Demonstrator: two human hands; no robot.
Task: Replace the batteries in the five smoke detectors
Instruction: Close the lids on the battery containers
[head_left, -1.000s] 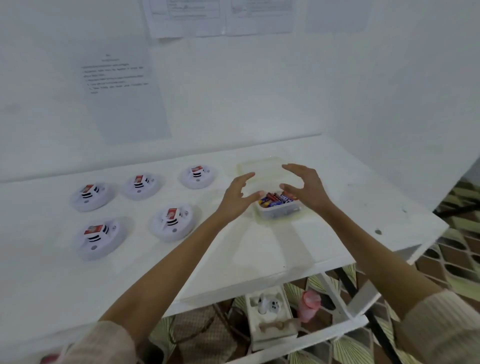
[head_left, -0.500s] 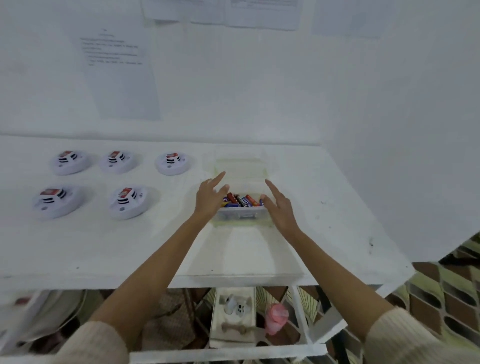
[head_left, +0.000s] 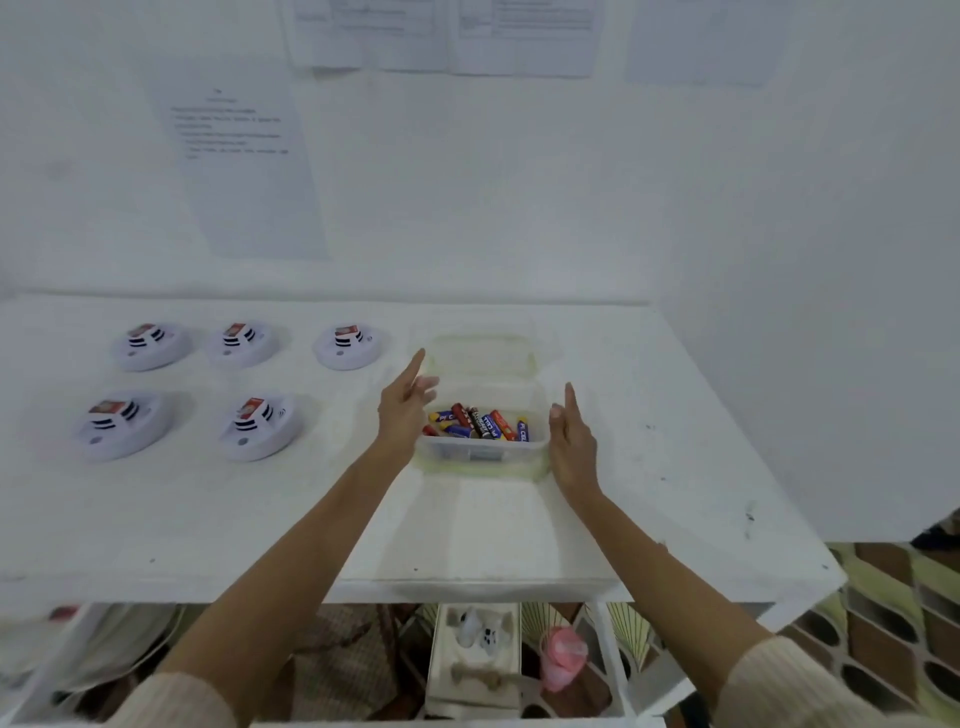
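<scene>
Battery box (head_left: 483, 453) — between fingers (head_left: 414, 369) of left hand (head_left: 402, 418) and right hand (head_left: 571, 446)

White table (head_left: 675, 467) bears five smoke detectors (head_left: 258, 427) at left, open battery box (head_left: 483, 453) right

Bare workrm, prob. test setup, white table (head_left: 260, 519) w/ smoke detectors (head_left: 150, 345) in rows, printed sheets (head_left: 244, 171) on wall (head_left: 519, 208)

The worktop (head_left: 208, 519) is matt white paint, scuffed with dark specks. The box (head_left: 483, 453) is cloudy, translucent plastic. The batteries (head_left: 480, 423) wear glossy printed wraps. The detectors (head_left: 260, 428) are smooth white plastic. The sheets (head_left: 244, 171) are matt paper, and the sleeves (head_left: 810, 686) ribbed knit.
</scene>
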